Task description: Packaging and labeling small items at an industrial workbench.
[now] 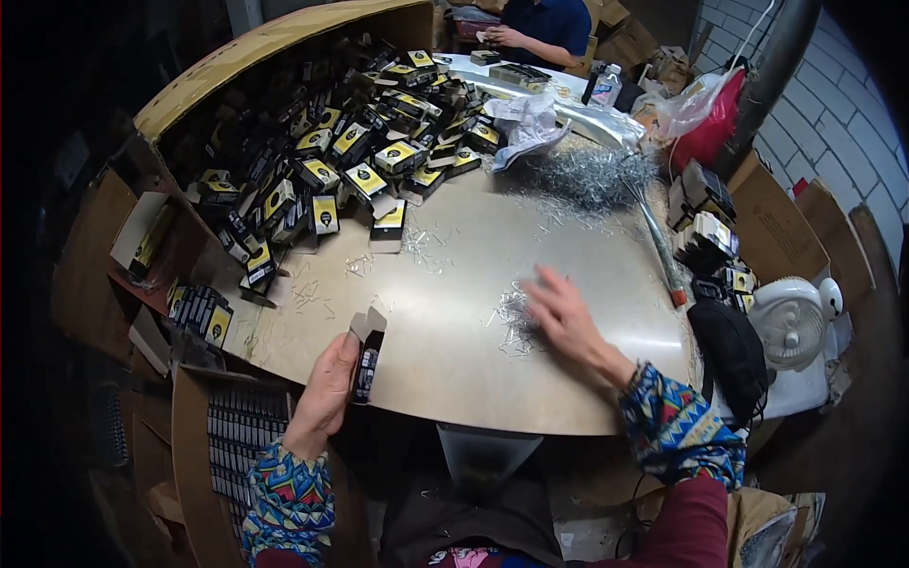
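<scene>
My left hand is closed round a small black carton at the table's near edge. The carton stands upright, its top flap raised. To the right, my right hand is over a small pile of thin silvery metal pins, its fingers stretched out and somewhat blurred by motion. Whether a fingertip touches a pin is unclear. Beyond my hands lies a big heap of small black and yellow cartons, several with raised flaps. A larger tangled mound of the same metal pins sits at the table's far right.
A cardboard wall curves behind the carton heap. A brush, a black pouch and a white fan line the right side. Below left stands a box of packed cartons. Another person sits across the table.
</scene>
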Demonstrator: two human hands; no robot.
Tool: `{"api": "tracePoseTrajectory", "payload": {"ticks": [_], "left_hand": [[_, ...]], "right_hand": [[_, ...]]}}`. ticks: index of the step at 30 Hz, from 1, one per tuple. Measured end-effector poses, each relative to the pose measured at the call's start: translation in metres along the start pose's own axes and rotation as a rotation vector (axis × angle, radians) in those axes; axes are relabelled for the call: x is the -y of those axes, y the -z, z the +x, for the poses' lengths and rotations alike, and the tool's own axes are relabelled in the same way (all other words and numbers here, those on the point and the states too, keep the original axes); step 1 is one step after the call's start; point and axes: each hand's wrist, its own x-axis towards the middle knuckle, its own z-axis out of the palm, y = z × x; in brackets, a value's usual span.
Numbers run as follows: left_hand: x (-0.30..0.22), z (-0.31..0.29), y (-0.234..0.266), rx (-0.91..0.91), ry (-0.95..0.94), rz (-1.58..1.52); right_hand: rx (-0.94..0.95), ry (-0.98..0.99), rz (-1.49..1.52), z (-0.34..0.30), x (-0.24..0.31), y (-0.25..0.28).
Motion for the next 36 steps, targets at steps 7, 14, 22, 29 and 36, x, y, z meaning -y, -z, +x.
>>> {"api": "tracePoseTrajectory", "payload": {"ticks": [7,14,22,29,36], "left_hand": [[0.040,-0.050,-0.029,0.119,0.346,-0.572],[0.113,-0.116,0.001,-0.075,0.476,-0.292],[0.182,-0.136,-0.065,0.155,0.524,-0.017],[0.190,-0.161,-0.087,-0.110,0.561,-0.409],[0.188,-0.167,-0.095,-0.147,0.552,-0.413]], "right_hand": [[-0.055,-0.080,-0.223,0.063,-0.039,-0.003],[-0.124,-0.009,0.064,-0.003,-0.027,0.006],[-0.119,0.161,-0.204,-0.017,0.083,-0.072],[-0.057,0.136,-0.163,-0.103,0.150,-0.080],[0.070,0.023,0.360,-0.137,0.169,-0.027]]}}
